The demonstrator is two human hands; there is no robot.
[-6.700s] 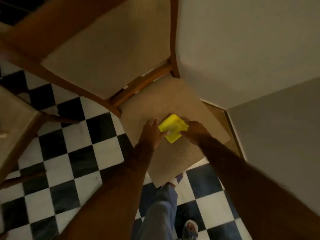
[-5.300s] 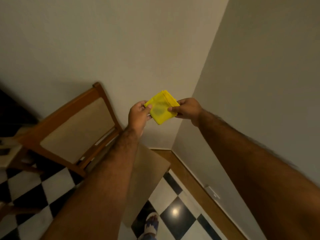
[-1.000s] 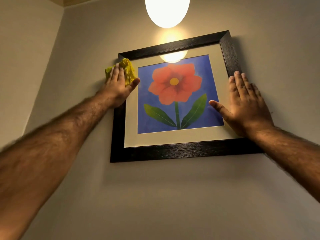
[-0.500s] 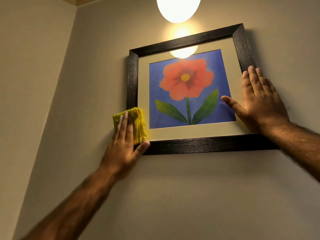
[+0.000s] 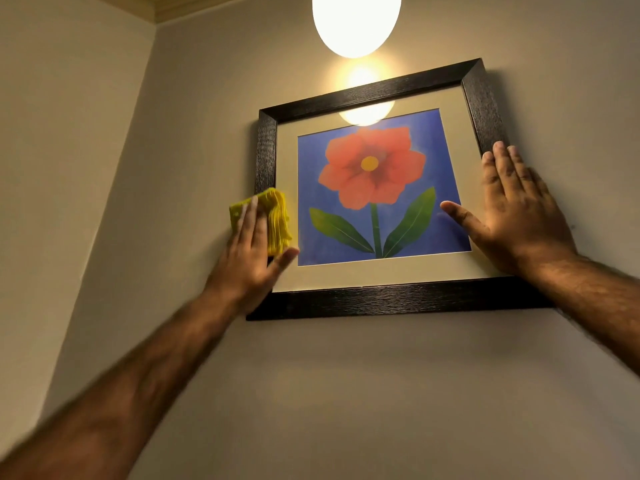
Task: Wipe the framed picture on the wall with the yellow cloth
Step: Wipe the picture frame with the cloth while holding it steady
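A framed picture (image 5: 374, 299) with a dark wooden frame, cream mat and a red flower on blue hangs on the beige wall. The folded yellow cloth (image 5: 277, 220) is pressed against the frame's left side, low down, under my left hand (image 5: 251, 258), whose fingers lie flat over it. My right hand (image 5: 516, 213) rests flat and spread on the frame's right side, the thumb reaching onto the glass, with nothing in it.
A glowing round lamp (image 5: 356, 22) hangs just above the picture and is mirrored in the glass. The room corner runs down on the left, with a second wall (image 5: 62, 168) close by. Bare wall lies below the frame.
Over the last second my left hand dragged the cloth down the frame's left side from the top corner to the lower part. In the last half second it shifted slightly upward. My right hand stayed put.
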